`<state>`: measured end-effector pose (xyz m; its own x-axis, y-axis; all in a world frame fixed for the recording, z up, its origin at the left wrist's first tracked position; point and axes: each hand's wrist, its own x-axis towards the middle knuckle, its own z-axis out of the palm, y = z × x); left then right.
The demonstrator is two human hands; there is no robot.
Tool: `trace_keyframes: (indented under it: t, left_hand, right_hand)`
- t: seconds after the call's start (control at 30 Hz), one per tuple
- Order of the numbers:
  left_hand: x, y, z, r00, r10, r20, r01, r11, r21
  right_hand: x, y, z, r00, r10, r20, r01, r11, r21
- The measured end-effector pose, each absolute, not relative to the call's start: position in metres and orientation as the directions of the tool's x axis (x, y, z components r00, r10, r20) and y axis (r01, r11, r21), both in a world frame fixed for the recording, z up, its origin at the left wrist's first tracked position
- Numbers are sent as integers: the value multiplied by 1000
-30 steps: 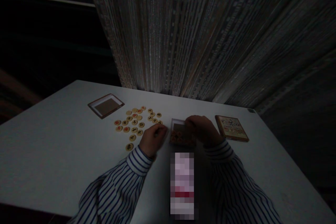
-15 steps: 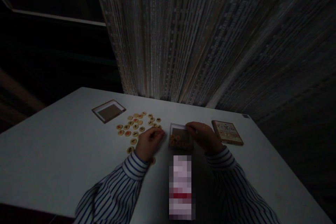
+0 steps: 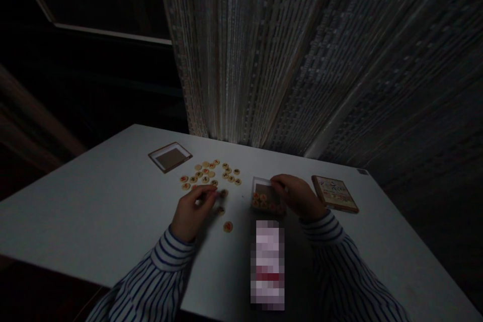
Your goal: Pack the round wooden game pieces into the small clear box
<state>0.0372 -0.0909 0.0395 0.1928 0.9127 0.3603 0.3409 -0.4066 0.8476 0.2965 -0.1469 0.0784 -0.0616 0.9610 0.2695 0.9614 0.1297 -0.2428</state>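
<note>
My left hand (image 3: 192, 212) hovers over the near side of scattered xiangqi pieces (image 3: 206, 179), thumb and forefinger pinched together. Whether a piece is between those fingertips I cannot make out. Just right of them is one dark-marked piece (image 3: 224, 193), with another piece (image 3: 221, 210) below it. A red-marked piece (image 3: 228, 227) lies apart, nearer to me. With fingers closed on its right rim, my right hand (image 3: 298, 196) holds an open box (image 3: 260, 179). Several pieces sit along the near side inside this box.
On the white table (image 3: 94, 206), an open box lid (image 3: 170, 157) lies at the back left. A flat printed box (image 3: 335, 193) rests to the right. Behind the table hangs a string curtain (image 3: 241, 60). A pixelated patch covers the area in front of the box.
My left hand has moved left, from beside the box to over the loose pieces. My right hand stays on the box rim. The whole view has shifted slightly.
</note>
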Motion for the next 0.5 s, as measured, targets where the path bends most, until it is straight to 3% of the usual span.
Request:
trace_keyframes:
  t: [0.5]
  left_hand:
    - [-22, -84, 24, -2, 957, 291, 393, -266, 880]
  right_hand:
    - [268, -122, 73, -215, 970, 110, 965, 228, -125]
